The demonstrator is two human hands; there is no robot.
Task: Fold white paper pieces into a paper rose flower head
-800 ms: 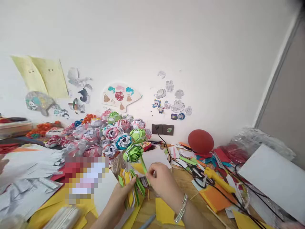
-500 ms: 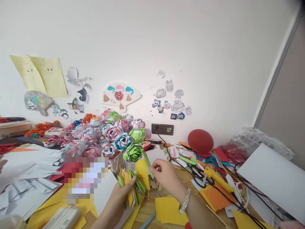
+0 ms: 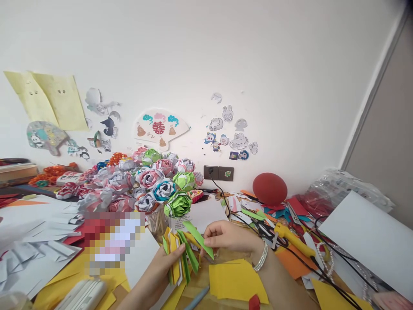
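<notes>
My left hand (image 3: 161, 269) grips a fanned stack of folded yellow, green and white paper pieces (image 3: 179, 256) low in the middle of the view. My right hand (image 3: 227, 237), with a bead bracelet on the wrist, pinches a folded green paper strip (image 3: 198, 239) and holds it slanted against the right side of that stack. Just behind them stands a bunch of folded paper roses (image 3: 151, 183), with a green rose (image 3: 177, 204) nearest my hands.
Yellow paper squares (image 3: 237, 282) lie under my right wrist. A yellow glue gun (image 3: 292, 241), black cables, scissors and coloured scraps crowd the right side. A red ball (image 3: 269, 188) sits by the wall socket (image 3: 219, 173). White paper strips (image 3: 35, 249) cover the left.
My right hand has lifted a green strip from near the sticks and brought it down and left onto the stack. The left hand has hardly moved. The view shifted slightly.
</notes>
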